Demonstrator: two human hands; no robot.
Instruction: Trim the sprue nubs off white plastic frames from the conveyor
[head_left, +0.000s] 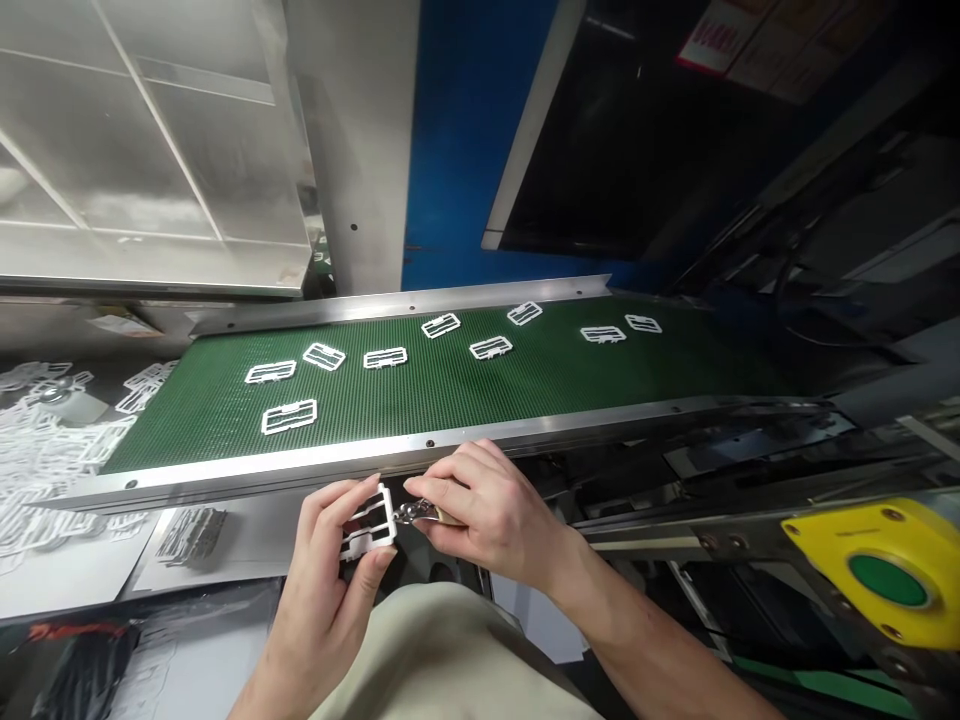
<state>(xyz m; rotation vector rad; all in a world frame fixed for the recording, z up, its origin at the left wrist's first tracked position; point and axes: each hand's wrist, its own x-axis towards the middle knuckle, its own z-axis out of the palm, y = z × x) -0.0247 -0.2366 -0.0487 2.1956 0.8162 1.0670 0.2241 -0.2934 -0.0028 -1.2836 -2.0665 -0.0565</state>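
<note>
My left hand is closed on a white plastic frame part, held upright just below the conveyor's near rail. My right hand pinches a small metal tool whose tip touches the frame's right edge. Behind both hands runs a green conveyor belt carrying several more white frame parts, one nearest at the left.
A heap of white frame parts lies at the belt's left end. A stack of parts rests on a sheet at lower left. A yellow box with a green button sits at the right. Metal rail edges the belt.
</note>
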